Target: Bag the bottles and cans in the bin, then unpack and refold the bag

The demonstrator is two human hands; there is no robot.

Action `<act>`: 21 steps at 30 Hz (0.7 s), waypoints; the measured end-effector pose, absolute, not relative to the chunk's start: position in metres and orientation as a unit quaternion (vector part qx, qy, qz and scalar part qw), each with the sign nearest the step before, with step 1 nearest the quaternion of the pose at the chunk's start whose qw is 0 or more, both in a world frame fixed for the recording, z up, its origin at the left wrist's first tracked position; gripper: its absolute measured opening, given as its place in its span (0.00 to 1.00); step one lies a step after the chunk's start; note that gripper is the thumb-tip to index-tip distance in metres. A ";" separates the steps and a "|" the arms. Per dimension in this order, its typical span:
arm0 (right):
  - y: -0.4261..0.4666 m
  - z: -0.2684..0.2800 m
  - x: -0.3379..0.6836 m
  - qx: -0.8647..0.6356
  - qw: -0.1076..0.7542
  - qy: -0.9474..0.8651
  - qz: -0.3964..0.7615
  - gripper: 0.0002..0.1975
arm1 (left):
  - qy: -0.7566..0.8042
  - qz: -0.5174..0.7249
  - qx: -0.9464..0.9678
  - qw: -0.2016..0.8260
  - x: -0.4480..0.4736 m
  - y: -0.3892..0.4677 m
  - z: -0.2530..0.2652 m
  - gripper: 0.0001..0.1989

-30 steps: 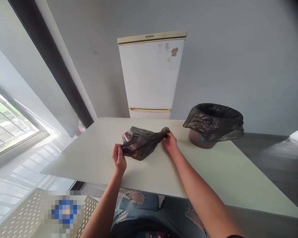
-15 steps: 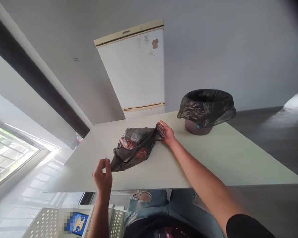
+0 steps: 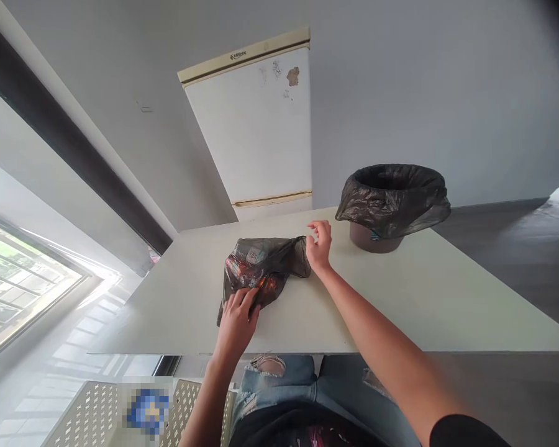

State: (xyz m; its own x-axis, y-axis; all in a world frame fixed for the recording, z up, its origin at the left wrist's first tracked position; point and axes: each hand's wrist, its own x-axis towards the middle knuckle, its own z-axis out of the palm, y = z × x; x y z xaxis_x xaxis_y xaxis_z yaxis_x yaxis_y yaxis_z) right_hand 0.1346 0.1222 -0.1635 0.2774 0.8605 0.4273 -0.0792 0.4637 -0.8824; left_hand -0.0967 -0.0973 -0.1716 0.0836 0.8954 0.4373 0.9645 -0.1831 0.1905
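Observation:
A thin black plastic trash bag lies on the white table, and colourful packaging shows through it. My left hand rests on its near left part, fingers stretched over the film and thumb apart. At the bag's gathered right end is my right hand, raised, with fingers bent and a gap between them and the thumb. The side of that hand is by the film; whether it touches is hard to tell. Further right stands a brown bin, with a black liner folded over its rim.
The white table spans the view before me. Behind it stands a white fridge with worn patches. A beige perforated plastic piece with a blurred blue picture is below the table's near left edge. A barred window is at the left.
My left hand has let go of the bag's left corner and moved right onto the bag. My right hand has loosened from the other end, which has sagged open.

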 end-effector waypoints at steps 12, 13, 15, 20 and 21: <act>0.089 -0.141 0.123 -0.158 0.248 -0.934 0.202 0.12 | -0.451 -0.189 -0.872 -0.022 -0.073 -0.124 -0.155 0.16; 0.091 -0.142 0.123 -0.186 0.227 -0.937 0.189 0.13 | -0.461 -0.174 -0.869 -0.042 -0.071 -0.123 -0.156 0.16; 0.094 -0.144 0.124 -0.236 0.199 -0.936 0.169 0.13 | -0.502 -0.146 -0.849 -0.073 -0.068 -0.120 -0.157 0.15; 0.096 -0.147 0.125 -0.345 0.183 -0.911 0.130 0.11 | -0.631 -0.164 -0.751 -0.100 -0.067 -0.113 -0.158 0.21; 0.096 -0.148 0.125 -0.367 0.179 -0.904 0.124 0.11 | -0.652 -0.171 -0.733 -0.097 -0.068 -0.112 -0.159 0.22</act>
